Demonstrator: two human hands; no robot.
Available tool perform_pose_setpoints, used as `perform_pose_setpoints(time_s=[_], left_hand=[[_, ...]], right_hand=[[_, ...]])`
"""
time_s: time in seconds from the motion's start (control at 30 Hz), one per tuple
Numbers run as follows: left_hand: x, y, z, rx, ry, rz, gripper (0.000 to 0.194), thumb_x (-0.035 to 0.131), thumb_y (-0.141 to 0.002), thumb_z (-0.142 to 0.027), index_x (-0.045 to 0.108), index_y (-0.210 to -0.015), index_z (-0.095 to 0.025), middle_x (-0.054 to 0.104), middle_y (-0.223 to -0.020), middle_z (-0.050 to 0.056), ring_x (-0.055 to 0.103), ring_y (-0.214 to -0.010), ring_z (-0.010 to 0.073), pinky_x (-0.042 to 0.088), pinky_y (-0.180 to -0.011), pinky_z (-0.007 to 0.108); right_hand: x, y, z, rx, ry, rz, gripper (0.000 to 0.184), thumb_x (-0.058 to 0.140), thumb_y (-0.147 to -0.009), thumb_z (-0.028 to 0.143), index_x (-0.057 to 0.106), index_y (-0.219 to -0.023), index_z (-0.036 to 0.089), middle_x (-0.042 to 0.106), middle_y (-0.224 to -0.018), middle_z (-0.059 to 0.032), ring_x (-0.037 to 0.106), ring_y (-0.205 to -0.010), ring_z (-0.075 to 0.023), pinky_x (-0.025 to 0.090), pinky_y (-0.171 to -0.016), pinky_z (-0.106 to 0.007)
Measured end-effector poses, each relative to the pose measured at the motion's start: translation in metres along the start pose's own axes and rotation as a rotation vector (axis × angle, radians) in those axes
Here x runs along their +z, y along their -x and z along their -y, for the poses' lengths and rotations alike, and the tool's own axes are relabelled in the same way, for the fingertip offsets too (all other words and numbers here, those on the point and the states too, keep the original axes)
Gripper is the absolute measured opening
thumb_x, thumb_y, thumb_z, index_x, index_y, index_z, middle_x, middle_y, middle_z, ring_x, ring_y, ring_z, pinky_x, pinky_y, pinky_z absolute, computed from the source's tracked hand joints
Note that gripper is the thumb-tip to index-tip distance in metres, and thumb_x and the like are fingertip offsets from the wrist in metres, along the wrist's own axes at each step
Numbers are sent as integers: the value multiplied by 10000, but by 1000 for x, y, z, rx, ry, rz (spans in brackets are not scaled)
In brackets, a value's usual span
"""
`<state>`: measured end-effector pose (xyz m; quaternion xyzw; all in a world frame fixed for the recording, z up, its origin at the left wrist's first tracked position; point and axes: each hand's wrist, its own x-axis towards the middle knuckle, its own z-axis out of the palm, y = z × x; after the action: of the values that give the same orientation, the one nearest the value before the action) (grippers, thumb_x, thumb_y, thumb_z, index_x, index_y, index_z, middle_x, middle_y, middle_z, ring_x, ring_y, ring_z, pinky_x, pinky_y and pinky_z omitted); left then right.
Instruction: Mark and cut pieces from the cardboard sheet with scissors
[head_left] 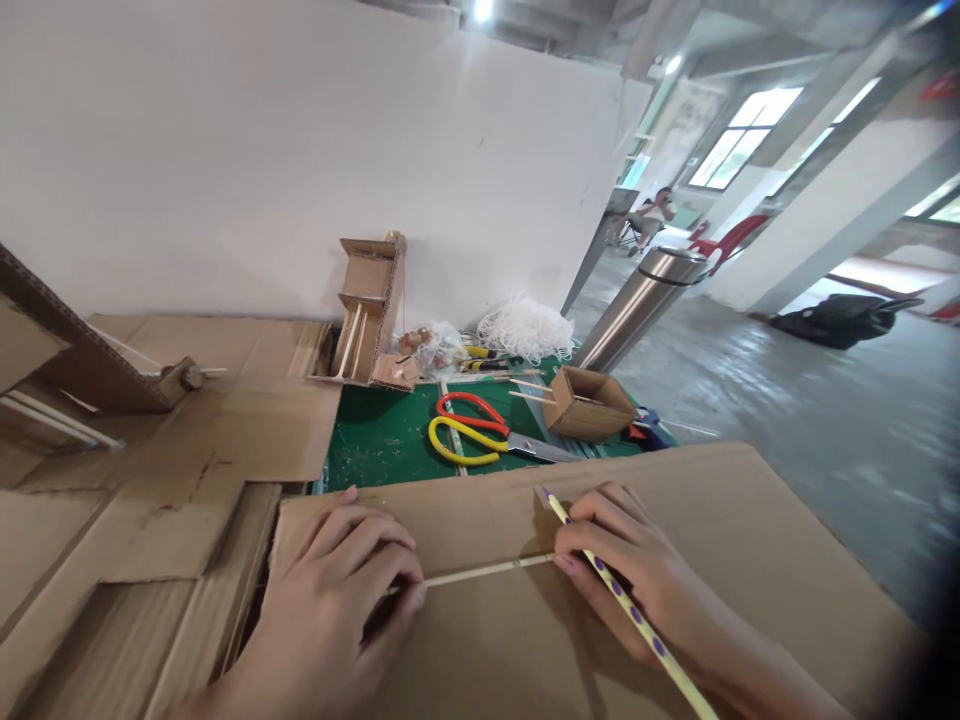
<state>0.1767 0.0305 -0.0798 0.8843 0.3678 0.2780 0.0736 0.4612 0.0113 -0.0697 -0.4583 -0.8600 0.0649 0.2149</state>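
A large sheet of brown cardboard (675,520) lies in front of me. A thin wooden stick (480,572) lies flat across it. My left hand (330,590) presses down on the stick's left end, fingers curled over it. My right hand (622,570) holds a yellow pencil with purple dots (630,610), its tip touching the cardboard near the stick's right end, and its fingers rest on that end.
Red and yellow scissors (472,430) lie on a green cutting mat (382,430) beyond the sheet, beside a small open cardboard box (589,405). A cardboard model (371,310), white string (525,325) and more cardboard sheets (150,480) stand left. A steel bin (645,300) stands right. A person sits far off.
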Motion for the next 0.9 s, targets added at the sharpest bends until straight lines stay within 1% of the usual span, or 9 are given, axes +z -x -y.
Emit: perform_pose_setpoints(time_s=[0.13,0.43,0.6,0.7,0.8,0.9], left_hand=[[0,-1,-2,-17,2,-8,133,518,-832,-140,593,-773,-233,628,-827,-28,581,-852,166,384,-972,434],[1,0,-6,-35,21,-29,145,495,-833,-118,575,-777,-226,621,-828,-23,572,-846,168,371,-975,459],[3,-1,-9,-48,6,-41,140,487,-822,-103,554,-769,-214,606,-806,-24,559,-807,166,364,-970,485],[4,-1,-9,-42,6,-44,139,490,-818,-97,543,-767,-215,603,-799,-24,558,-804,168,375,-953,480],[6,-1,-8,-31,-2,-48,143,491,-815,-92,545,-776,-219,608,-836,-15,567,-835,175,389,-942,471],[6,0,-7,-16,-19,-46,151,489,-814,-91,554,-791,-226,611,-883,-6,574,-875,183,390,-946,484]], right_hand=[[0,0,-1,-9,-10,20,125,496,-868,86,530,-809,191,504,-797,-37,471,-778,-186,379,-685,-325],[0,1,1,-27,-17,14,129,493,-870,70,504,-815,186,483,-795,-37,435,-789,-185,373,-681,-323],[1,1,0,-30,-13,9,126,501,-863,69,511,-818,187,484,-798,-35,442,-786,-185,368,-684,-324],[1,2,-1,-24,-3,16,124,502,-863,76,520,-811,187,488,-797,-34,453,-778,-184,367,-686,-327],[1,3,0,-11,0,20,120,498,-870,89,524,-803,185,494,-796,-36,460,-778,-184,370,-687,-325],[1,2,0,-6,-2,7,122,496,-869,90,525,-798,185,497,-791,-35,467,-773,-183,376,-686,-324]])
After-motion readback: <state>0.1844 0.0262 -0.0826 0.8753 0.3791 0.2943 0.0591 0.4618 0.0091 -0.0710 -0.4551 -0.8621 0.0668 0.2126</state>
